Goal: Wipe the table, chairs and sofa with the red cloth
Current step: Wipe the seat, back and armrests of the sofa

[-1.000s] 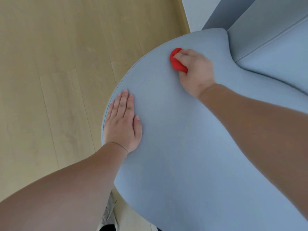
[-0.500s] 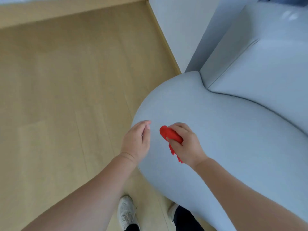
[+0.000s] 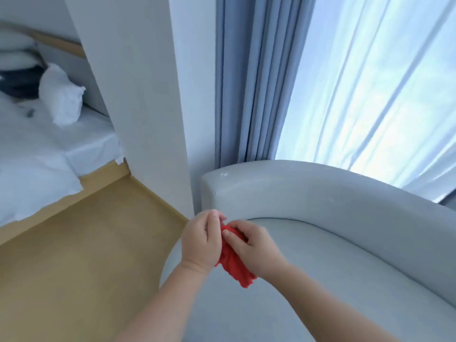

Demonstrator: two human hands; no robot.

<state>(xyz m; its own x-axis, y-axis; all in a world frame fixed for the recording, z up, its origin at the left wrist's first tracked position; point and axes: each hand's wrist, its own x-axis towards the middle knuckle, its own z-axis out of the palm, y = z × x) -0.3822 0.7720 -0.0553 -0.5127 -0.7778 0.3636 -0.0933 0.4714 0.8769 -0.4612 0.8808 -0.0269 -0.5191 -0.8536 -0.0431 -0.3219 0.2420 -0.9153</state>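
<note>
The red cloth [image 3: 234, 264] is bunched up in the air between both hands, above the left end of the pale grey sofa [image 3: 320, 255]. My left hand [image 3: 201, 240] grips its upper left part with curled fingers. My right hand [image 3: 254, 248] holds it from the right, thumb pressed on top. A loose end of the cloth hangs down below the hands. The sofa's curved backrest [image 3: 308, 193] runs behind them.
A white wall corner [image 3: 153, 119] stands just left of the sofa. Blue curtains [image 3: 246, 82] and sheer window drapes [image 3: 382, 95] hang behind it. A bed with white sheets and a pillow [image 3: 59, 97] lies at left. Wooden floor [image 3: 86, 255] spreads below.
My left hand lifted off the sofa seat and joined the right hand on the cloth. The cloth left the sofa surface. The view swung up from the floor toward the backrest and window.
</note>
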